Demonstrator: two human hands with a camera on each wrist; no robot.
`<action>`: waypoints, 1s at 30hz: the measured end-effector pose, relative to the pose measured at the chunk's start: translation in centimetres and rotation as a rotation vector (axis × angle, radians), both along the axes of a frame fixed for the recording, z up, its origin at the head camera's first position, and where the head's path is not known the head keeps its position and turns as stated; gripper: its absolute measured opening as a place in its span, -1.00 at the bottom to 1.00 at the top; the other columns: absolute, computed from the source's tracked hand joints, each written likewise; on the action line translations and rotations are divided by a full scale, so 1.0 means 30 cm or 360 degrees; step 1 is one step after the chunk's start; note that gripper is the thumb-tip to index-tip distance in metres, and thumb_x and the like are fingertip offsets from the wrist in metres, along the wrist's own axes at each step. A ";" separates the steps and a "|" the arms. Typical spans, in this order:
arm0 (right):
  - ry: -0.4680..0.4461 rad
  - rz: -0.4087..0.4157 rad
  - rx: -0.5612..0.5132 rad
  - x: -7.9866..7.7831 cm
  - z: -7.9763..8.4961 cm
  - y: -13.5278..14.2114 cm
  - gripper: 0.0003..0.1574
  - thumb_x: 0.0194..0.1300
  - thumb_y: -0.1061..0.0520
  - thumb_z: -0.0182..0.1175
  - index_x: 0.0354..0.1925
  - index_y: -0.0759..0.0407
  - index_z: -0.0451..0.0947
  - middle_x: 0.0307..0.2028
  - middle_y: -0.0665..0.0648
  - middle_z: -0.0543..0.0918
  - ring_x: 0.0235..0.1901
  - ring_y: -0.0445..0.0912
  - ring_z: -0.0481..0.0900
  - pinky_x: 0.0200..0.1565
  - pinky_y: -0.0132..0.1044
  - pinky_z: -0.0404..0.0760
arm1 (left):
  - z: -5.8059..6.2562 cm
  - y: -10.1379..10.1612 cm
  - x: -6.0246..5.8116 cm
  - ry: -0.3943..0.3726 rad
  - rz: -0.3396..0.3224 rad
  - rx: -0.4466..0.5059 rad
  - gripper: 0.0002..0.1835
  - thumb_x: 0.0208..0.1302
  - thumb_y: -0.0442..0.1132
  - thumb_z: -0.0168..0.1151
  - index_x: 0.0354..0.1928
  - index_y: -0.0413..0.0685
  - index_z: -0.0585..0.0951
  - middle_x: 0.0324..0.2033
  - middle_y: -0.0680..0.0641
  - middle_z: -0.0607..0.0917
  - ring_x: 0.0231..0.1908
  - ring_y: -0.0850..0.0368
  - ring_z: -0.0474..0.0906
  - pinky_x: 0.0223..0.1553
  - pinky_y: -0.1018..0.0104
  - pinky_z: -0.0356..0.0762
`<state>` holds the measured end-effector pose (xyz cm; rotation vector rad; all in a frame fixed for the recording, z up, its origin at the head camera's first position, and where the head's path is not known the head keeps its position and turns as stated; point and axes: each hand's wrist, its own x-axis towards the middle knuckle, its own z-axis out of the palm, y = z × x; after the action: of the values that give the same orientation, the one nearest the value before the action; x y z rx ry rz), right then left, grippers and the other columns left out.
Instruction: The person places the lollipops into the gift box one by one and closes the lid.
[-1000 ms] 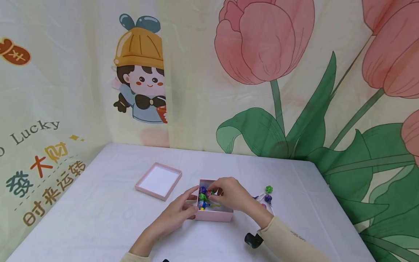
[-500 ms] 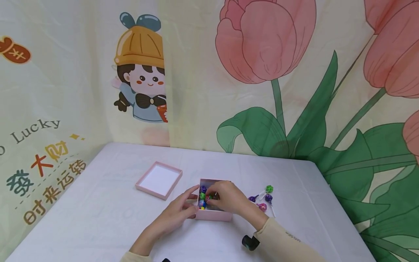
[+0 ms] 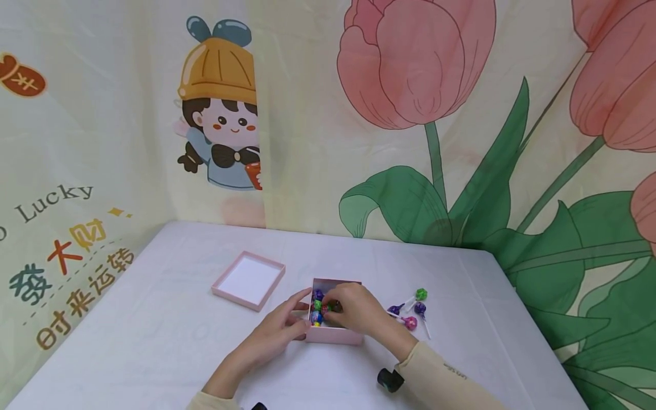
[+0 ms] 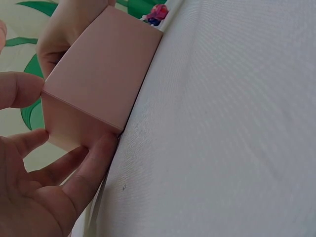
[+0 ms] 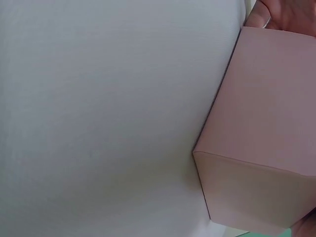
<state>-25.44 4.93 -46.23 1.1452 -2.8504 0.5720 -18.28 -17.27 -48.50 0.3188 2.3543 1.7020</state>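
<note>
An open pink box (image 3: 335,336) stands on the table, with several wrapped lollipops (image 3: 316,317) along its left inside wall. My left hand (image 3: 277,323) rests its extended fingers against the box's left wall, the thumb at the near corner. In the left wrist view, the fingers (image 4: 94,170) touch that wall low down. Reaching into the box from the right, my right hand (image 3: 353,307) pinches a red-wrapped lollipop (image 3: 326,310) among the others. Its stick is hidden by the hand. The right wrist view shows mostly the outside of the box (image 5: 261,103).
The pink-rimmed lid (image 3: 248,282) lies inside up, behind and left of the box. To the right lie several loose lollipops, among them a green one (image 3: 421,294), a purple one (image 3: 420,309) and a pink one (image 3: 410,323). A printed curtain hangs behind the table.
My right hand has moved slightly left and lower into the box, bringing the red lollipop against the others. The loose lollipops on the right are less covered. My left hand stays put.
</note>
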 end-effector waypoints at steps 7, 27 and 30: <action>0.0021 -0.0033 -0.0046 0.001 -0.012 -0.002 -0.77 0.28 0.03 0.56 -0.13 0.06 0.83 -0.25 -0.05 0.81 -0.30 -0.25 0.62 -0.14 -0.49 0.69 | 0.003 -0.002 0.003 -0.0001 -0.0014 0.0016 -0.24 0.54 -0.15 0.21 0.68 0.14 0.18 0.43 -0.29 0.45 0.08 0.01 0.63 0.05 0.17 0.76; 0.0034 -0.0043 0.0001 0.008 -0.005 -0.007 -0.72 0.21 0.01 0.61 -0.15 0.06 0.80 -0.29 -0.07 0.80 -0.34 -0.24 0.61 -0.19 -0.46 0.67 | 0.002 -0.002 0.002 0.0022 -0.0011 -0.0016 -0.22 0.51 -0.16 0.22 0.68 0.13 0.18 0.42 -0.29 0.47 0.02 0.04 0.67 0.04 0.17 0.76; 0.0020 -0.0065 0.0020 0.011 -0.002 -0.010 -0.68 0.21 0.00 0.62 -0.12 0.06 0.80 -0.26 -0.06 0.81 -0.32 -0.22 0.62 -0.15 -0.43 0.68 | 0.002 -0.002 0.002 0.0022 -0.0010 -0.0016 -0.22 0.51 -0.17 0.22 0.68 0.12 0.18 0.41 -0.29 0.47 0.01 0.04 0.67 0.03 0.19 0.76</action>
<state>-25.13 4.62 -46.30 1.0857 -2.8633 0.5435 -18.21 -17.33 -48.44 0.3367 2.3686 1.6898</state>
